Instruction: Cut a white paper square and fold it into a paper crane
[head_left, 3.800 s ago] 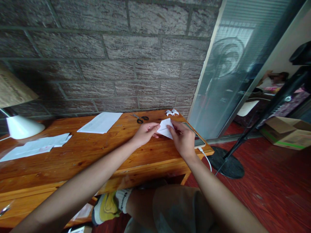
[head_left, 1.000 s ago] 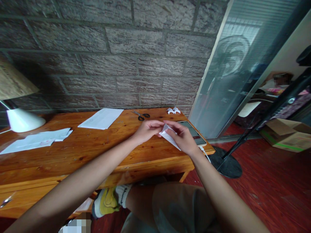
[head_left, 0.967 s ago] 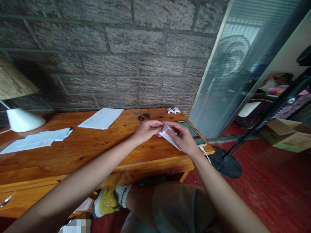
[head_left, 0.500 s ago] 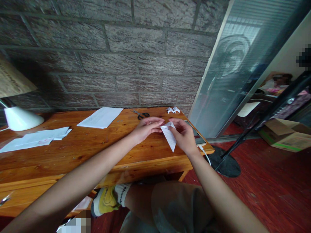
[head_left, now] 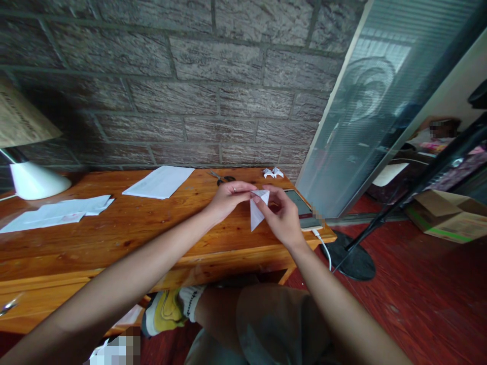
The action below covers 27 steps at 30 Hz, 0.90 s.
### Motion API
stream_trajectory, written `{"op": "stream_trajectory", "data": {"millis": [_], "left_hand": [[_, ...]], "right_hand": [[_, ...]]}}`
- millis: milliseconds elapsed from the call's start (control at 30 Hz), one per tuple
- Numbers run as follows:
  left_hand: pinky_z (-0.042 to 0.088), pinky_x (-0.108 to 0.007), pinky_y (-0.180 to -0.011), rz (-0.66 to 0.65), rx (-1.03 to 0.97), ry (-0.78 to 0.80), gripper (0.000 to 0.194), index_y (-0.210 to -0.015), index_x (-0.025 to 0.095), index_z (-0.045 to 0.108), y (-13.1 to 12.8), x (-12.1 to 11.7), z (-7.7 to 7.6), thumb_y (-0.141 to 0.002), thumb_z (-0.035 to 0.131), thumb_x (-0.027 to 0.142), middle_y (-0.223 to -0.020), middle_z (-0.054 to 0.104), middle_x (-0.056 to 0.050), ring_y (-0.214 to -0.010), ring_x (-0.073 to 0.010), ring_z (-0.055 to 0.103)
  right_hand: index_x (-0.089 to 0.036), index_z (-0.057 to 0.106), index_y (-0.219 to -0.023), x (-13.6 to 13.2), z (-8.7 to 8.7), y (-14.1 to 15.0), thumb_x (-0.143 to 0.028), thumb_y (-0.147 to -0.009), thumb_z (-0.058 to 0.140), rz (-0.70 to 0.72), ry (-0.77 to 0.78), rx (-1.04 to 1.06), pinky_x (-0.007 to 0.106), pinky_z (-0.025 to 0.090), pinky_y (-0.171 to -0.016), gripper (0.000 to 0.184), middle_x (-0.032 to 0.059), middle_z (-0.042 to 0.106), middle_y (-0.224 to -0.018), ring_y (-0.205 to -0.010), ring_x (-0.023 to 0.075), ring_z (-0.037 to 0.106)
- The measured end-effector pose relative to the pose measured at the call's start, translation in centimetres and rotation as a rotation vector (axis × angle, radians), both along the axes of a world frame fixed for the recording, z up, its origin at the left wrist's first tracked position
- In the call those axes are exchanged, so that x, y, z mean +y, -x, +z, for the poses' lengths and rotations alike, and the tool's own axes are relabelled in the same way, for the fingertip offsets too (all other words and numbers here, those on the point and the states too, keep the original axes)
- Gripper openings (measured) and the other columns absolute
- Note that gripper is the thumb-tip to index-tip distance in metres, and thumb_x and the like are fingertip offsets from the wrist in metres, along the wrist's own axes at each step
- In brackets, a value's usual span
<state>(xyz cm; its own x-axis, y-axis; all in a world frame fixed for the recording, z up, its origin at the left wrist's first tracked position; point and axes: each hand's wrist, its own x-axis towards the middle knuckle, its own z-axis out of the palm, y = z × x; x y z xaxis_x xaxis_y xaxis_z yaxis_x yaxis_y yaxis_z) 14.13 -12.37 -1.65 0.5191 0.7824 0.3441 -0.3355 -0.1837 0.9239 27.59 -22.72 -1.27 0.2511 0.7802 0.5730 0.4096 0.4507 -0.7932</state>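
Note:
Between my hands, above the right part of the wooden desk (head_left: 152,225), is a small folded piece of white paper (head_left: 257,215), its narrow point hanging down. My right hand (head_left: 282,215) pinches it from the right, thumb across its front. From the left, my left hand (head_left: 233,196) pinches its upper left corner between thumb and fingertips. Behind my left hand lie scissors (head_left: 225,179) with black handles, partly hidden. Two small folded paper figures (head_left: 273,173) stand at the desk's far right edge. A tablet or phone (head_left: 304,210) lies beyond my right hand.
A stack of white paper (head_left: 162,181) and loose paper strips (head_left: 61,213) lie to the left, near a lamp (head_left: 36,180). A white cable (head_left: 323,241) hangs off the desk's right edge. A black stand (head_left: 353,256) and a cardboard box (head_left: 449,218) are on the floor at right.
My left fingers have closed on the paper's upper corner. The folded paper has shifted left and its hanging point has swung left. My right hand has moved slightly left with it.

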Motion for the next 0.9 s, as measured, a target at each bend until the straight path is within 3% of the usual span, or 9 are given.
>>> {"op": "stream_trajectory", "data": {"millis": [200, 333, 900], "left_hand": [[0.049, -0.036, -0.086, 0.021, -0.022, 0.056, 0.038, -0.093, 0.017, 0.073, 0.2, -0.3, 0.7, -0.059, 0.083, 0.028, -0.093, 0.075, -0.007, -0.088, -0.0219, 0.069], [0.05, -0.034, -0.082, -0.021, -0.02, 0.089, 0.037, -0.092, 0.016, 0.073, 0.2, -0.6, 0.9, -0.06, 0.084, 0.032, -0.093, 0.076, -0.008, -0.086, -0.0209, 0.069], [0.049, -0.033, -0.083, -0.017, 0.017, 0.043, 0.033, -0.089, 0.017, 0.076, 0.1, -0.9, 0.9, -0.064, 0.081, 0.037, -0.096, 0.075, -0.009, -0.087, -0.0208, 0.068]], "right_hand": [[-0.02, 0.069, -0.095, 0.1, 0.6, -0.3, -0.048, -0.079, 0.068, 0.089, 0.12, 0.197, 0.029, 0.054, -0.063, 0.033, 0.0061, 0.072, -0.091, -0.073, 0.0172, 0.066], [-0.02, 0.071, -0.088, 0.3, 0.5, -0.7, -0.044, -0.073, 0.074, 0.126, 0.143, 0.286, 0.028, 0.055, -0.064, 0.029, 0.0053, 0.073, -0.09, -0.074, 0.0166, 0.066], [-0.02, 0.074, -0.081, 0.5, 0.4, -1.1, -0.041, -0.068, 0.079, 0.082, 0.117, 0.302, 0.03, 0.052, -0.066, 0.025, 0.0046, 0.074, -0.083, -0.068, 0.0163, 0.064]]}}
